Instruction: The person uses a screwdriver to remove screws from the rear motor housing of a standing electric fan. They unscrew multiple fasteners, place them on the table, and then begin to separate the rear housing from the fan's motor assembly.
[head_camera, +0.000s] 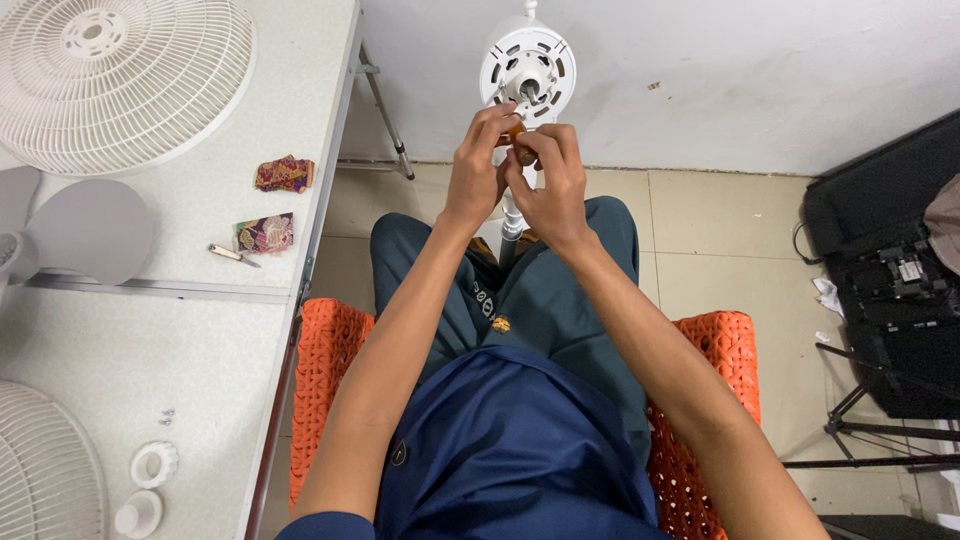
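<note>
A white fan motor housing (527, 62) on its stand points its face up at me, in front of my knees. Both my hands meet just below it. My left hand (478, 165) and my right hand (552, 180) are closed together around a small screwdriver with an orange-brown handle (518, 137), its tip toward the motor's centre shaft. Most of the tool is hidden by my fingers. I sit on an orange woven chair (325, 360).
A white table (210, 330) on my left holds a fan grille (115, 75), a grey fan blade (85, 230), another grille (40, 470), two patterned cloth pieces (284, 174), a small tool (233, 255) and white plastic rings (153, 463). Black equipment (890, 280) lies on the floor at right.
</note>
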